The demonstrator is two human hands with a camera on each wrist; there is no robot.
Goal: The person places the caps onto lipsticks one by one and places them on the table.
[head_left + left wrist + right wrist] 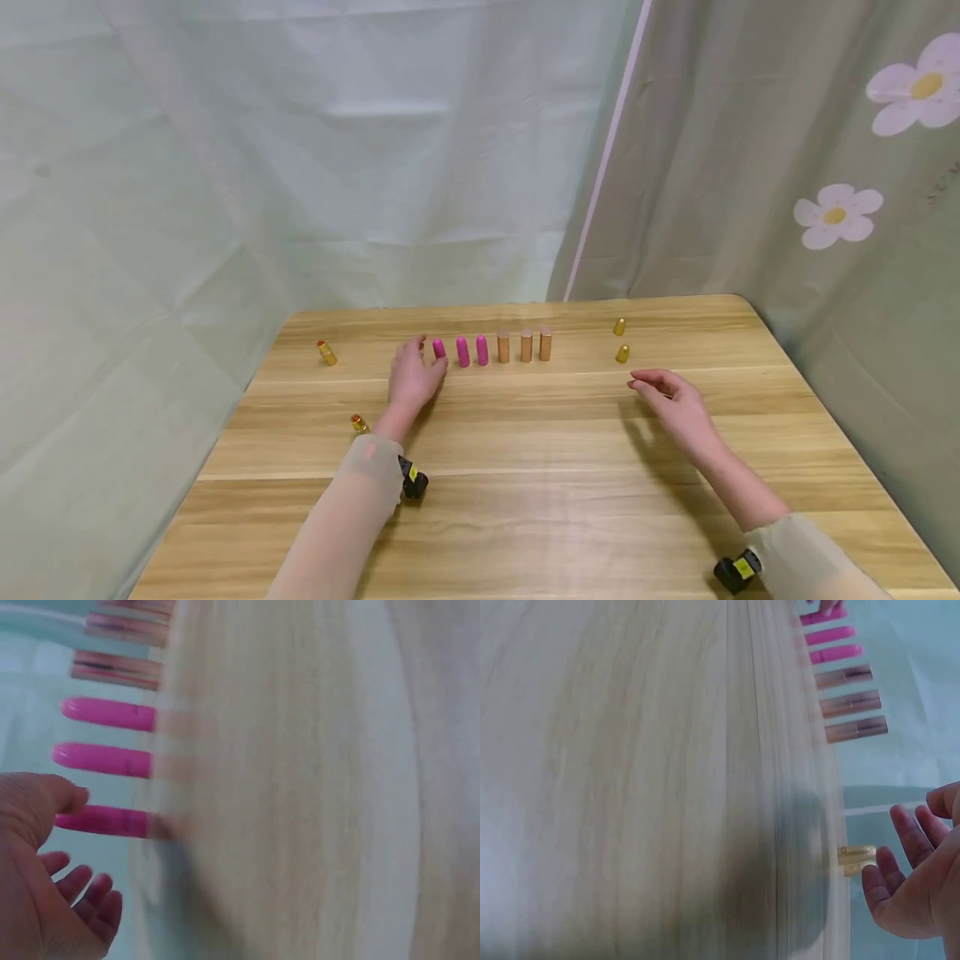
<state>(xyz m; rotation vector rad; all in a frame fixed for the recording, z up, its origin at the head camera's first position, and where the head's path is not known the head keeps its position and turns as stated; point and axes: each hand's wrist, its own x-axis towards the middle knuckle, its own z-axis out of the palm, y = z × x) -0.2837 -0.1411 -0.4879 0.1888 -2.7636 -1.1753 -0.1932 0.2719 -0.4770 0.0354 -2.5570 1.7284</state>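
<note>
Three pink round-topped tubes (462,352), which look like lipsticks, stand upright in a row. My left hand (415,377) is at the leftmost pink tube (105,821), its thumb beside the tube's top and its fingers spread apart. Whether the thumb touches that tube I cannot tell. To the right, three rose-gold cylinders (527,346) continue the row. My right hand (677,410) hovers over the table with fingers loosely bent, holding nothing. Nearest to it are two small gold bullet-shaped pieces (622,354), both upright.
On the left stand two gold tubes with red tips, one farther back (326,352) and one (360,424) beside my left wrist. The wooden table (555,500) ends at a pale curtain (420,167) behind. A flowered grey curtain (697,150) hangs at the right.
</note>
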